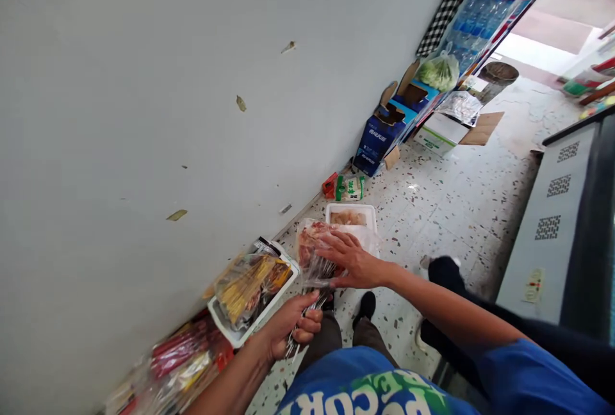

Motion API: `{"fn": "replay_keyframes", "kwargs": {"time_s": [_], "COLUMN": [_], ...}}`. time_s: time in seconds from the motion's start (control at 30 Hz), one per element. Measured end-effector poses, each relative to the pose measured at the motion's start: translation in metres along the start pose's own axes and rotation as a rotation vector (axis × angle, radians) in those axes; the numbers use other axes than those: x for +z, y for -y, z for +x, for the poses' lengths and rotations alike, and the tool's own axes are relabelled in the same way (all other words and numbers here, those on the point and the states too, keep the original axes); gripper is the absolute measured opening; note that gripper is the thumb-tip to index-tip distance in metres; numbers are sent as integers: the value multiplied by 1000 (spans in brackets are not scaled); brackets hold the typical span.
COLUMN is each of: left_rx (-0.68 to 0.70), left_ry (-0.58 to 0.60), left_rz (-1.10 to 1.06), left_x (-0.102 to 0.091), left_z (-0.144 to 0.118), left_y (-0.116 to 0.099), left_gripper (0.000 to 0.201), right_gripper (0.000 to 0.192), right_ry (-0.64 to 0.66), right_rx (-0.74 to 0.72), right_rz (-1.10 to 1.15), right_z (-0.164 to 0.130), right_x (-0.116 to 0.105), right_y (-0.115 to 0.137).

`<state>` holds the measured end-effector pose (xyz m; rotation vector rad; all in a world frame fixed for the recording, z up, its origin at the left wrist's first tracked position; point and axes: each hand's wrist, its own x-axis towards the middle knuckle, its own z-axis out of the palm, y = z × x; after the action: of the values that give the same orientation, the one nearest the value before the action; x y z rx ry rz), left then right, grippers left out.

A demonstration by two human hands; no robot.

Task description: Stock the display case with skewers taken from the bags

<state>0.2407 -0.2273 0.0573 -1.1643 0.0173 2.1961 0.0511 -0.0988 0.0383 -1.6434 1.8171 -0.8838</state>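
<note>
Skewers [307, 312] — a bunch of thin metal sticks, lower centre of the frame, their handle ends clenched in the left hand [291, 328]; their upper ends run into a clear plastic bag of red meat [314, 252]. Right hand [353, 261] lies flat and open on that bag, fingers spread, thumb at the bag's lower edge. Just behind the bag, a white foam tray [350, 213] with pale pieces sits on the speckled floor [456, 203]. Left of the hands, against the grey wall [168, 114], a second white tray [240, 332] holds a bag of yellow sticks [247, 284]; further lower left — more wrapped packets [182, 360]. Beyond the foam tray, a small green-and-red packet [348, 187], then blue cardboard boxes [384, 133] and a green bag [438, 72] toward upper right. A freezer cabinet [552, 223] fills the right edge.
</note>
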Motion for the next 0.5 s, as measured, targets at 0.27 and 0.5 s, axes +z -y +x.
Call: {"fn": "replay_keyframes", "kwargs": {"time_s": [0.27,0.5], "left_rx": [95,13], "left_ry": [-209,-313], "left_rz": [400,568], "left_x": [17,29], "left_z": [13,20], "left_y": [0,7], "left_gripper": [30,35], "right_gripper": [28,28], "right_ry": [77,49], "right_rx": [275,779], "right_rz": [-280,-266], "right_z": [60,115], "right_x": [28,5], "right_y": [-35,-140]}}
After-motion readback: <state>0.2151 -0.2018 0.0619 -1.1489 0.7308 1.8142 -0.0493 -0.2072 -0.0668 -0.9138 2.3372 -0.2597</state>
